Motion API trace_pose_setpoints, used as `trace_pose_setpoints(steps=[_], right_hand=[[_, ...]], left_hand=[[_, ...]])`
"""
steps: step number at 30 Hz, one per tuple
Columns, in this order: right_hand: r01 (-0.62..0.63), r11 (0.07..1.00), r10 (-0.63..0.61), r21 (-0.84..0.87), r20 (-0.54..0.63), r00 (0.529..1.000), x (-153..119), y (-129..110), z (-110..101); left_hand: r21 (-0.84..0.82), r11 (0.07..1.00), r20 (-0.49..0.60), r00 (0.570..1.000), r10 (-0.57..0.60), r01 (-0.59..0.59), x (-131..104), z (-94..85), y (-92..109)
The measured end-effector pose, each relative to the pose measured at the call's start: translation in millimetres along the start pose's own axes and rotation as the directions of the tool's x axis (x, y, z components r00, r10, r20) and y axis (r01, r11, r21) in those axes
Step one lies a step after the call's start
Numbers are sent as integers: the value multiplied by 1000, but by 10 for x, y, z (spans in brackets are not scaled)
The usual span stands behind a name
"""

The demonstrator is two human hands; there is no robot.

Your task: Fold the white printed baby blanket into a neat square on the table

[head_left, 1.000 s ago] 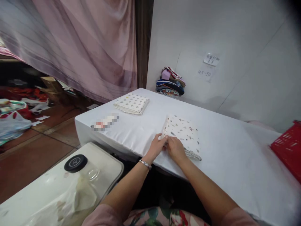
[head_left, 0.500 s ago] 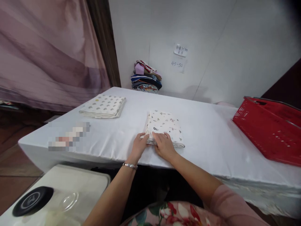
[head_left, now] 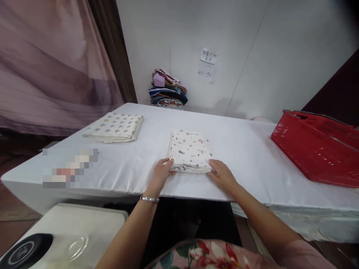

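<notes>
A folded white cloth (head_left: 191, 147) printed with small motifs lies flat near the table's front edge, its layered folds facing me. At its front left corner, my left hand (head_left: 160, 174) is closed on the edge, wearing a silver bracelet on the wrist. My right hand (head_left: 223, 176) grips the front right corner, the fingers bent at the cloth's side. The fingertips under both corners are partly hidden. Farther left on the table rests another folded cloth (head_left: 114, 127), cream with rows of grey shapes.
A white cloth covers the table (head_left: 241, 149). The red basket (head_left: 316, 149) stands at the right. Piled fabrics (head_left: 168, 91) sit at the back by the wall, below paper notes (head_left: 206, 67). A blurred-out item (head_left: 71, 168) lies left; a white appliance-like box (head_left: 92, 220) stands lower left.
My right hand has slid from the middle of the cloth's front edge to its front right corner. My left hand stays at the left corner. The view has shifted slightly.
</notes>
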State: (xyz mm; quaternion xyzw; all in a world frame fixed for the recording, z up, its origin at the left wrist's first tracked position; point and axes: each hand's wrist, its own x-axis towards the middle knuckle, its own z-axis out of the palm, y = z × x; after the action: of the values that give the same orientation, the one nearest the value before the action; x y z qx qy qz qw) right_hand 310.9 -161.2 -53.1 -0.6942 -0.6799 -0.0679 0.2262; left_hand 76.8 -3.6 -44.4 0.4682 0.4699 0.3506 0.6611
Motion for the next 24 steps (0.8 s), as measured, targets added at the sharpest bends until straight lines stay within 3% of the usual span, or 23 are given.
trace_pose_setpoints(steps=[12,18,24], right_hand=[[-103,969,115,226,-41,993,-86,-13,48],[-88,989,102,120,-113,988,42,-160,129],[-68,997,71,30,-101,992,208,-340,186]], left_hand=[[-7,999,-13,999,-51,51,-98,43,114],[-6,999,-19,998,-51,51,-96,49,117],[4,998,-18,998,-59,60,-107,48,128]])
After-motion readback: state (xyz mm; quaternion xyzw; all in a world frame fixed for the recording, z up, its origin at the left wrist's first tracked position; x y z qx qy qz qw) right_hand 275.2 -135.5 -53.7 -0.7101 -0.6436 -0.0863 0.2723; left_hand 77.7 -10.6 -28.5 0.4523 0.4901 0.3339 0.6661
